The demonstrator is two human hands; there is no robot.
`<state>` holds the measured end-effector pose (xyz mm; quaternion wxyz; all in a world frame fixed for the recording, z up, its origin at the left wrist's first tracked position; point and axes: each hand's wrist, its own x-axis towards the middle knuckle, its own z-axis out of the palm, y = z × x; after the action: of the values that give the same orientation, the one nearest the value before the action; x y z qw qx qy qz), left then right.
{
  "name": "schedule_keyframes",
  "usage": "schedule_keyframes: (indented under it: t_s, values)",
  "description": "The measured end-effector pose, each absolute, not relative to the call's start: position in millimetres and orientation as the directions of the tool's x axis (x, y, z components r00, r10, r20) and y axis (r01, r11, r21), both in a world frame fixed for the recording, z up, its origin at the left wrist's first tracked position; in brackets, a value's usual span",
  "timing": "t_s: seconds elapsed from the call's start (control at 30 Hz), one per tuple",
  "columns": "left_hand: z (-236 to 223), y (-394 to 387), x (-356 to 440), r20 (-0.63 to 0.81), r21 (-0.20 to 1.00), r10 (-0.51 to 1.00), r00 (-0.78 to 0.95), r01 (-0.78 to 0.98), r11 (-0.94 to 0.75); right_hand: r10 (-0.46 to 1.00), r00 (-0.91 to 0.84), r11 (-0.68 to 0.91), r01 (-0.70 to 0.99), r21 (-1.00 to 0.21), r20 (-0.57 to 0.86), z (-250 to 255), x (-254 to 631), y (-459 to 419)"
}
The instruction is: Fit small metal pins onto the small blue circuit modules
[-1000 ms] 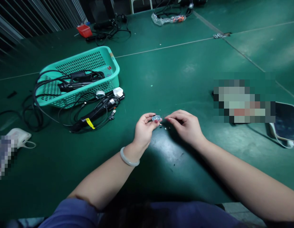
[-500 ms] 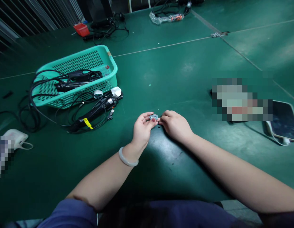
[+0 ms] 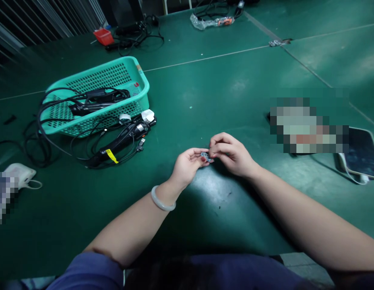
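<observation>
My left hand (image 3: 187,166) pinches a small bluish-grey circuit part (image 3: 205,155) between thumb and fingertips, just above the green table (image 3: 205,92). My right hand (image 3: 232,155) meets it from the right, its fingers curled and pinched on the same small part. Both hands touch at the part, so most of it is hidden. A pale bangle sits on my left wrist.
A teal mesh basket (image 3: 135,80) with black cables stands at the left, and a black cabled tool with a yellow tag (image 3: 120,141) lies in front of it. A phone (image 3: 362,155) lies at the right edge, a white mask (image 3: 19,175) at the left.
Both hands have shifted slightly right and the right hand has closed in on the small part; the loose bits seen on the table a second ago are now out of sight.
</observation>
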<state>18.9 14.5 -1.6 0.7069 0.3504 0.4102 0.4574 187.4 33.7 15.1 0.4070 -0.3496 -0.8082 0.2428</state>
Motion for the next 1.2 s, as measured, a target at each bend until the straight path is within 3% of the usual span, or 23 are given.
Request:
schedule_keyframes:
  t_s: [0.2, 0.37, 0.43, 0.53, 0.63, 0.77, 0.83, 0.97, 1.07, 1.2]
  values:
    - [-0.1, 13.9, 17.9, -0.276, 0.861, 0.914, 0.297, -0.347, 0.373, 0.722, -0.418, 0.685, 0.326, -0.651, 0.551, 12.0, 186.7, 34.7]
    - [-0.9, 14.7, 17.5, -0.289, 0.839, 0.914, 0.285, -0.384, 0.385, 0.782, -0.265, 0.623, 0.363, -0.694, 0.564, 10.4, 189.1, 33.5]
    - [-0.8, 16.9, 16.7, -0.317, 0.818, 0.922, 0.221, -0.428, 0.384, 0.827, -0.21, 0.557, 0.431, -0.71, 0.521, 8.9, 189.9, 33.3]
    - [-0.4, 21.4, 14.6, -0.345, 0.787, 0.936, 0.07, -0.522, 0.329, 0.888, -0.276, 0.461, 0.539, -0.706, 0.369, 4.3, 187.9, 31.9]
    - [-0.6, 24.2, 13.4, -0.34, 0.779, 0.94, -0.015, -0.565, 0.273, 0.893, -0.387, 0.441, 0.659, -0.609, 0.228, -1.6, 180.8, 27.8]
    - [-2.9, 22.8, 14.8, -0.312, 0.825, 0.949, -0.046, -0.508, 0.247, 0.866, -0.466, 0.495, 0.743, -0.451, 0.183, -4.6, 171.5, 22.0]
    - [-4.5, 21.4, 15.7, -0.281, 0.853, 0.958, -0.061, -0.473, 0.221, 0.86, -0.451, 0.509, 0.742, -0.436, 0.236, -2.3, 170.6, 20.3]
    - [-6.7, 19.2, 16.5, -0.224, 0.9, 0.973, -0.06, -0.396, 0.183, 0.807, -0.327, 0.54, 0.746, -0.39, 0.491, 6.2, 174.4, 18.3]
    - [-6.4, 17.9, 16.9, -0.205, 0.926, 0.978, -0.043, -0.332, 0.179, 0.696, -0.355, 0.604, 0.759, -0.242, 0.624, 10.1, 176.3, 17.7]
    - [-3.4, 16.3, 18.1, -0.196, 0.942, 0.98, -0.034, -0.284, 0.179, 0.6, -0.474, 0.654, 0.755, -0.053, 0.644, 11.4, 176.6, 17.5]
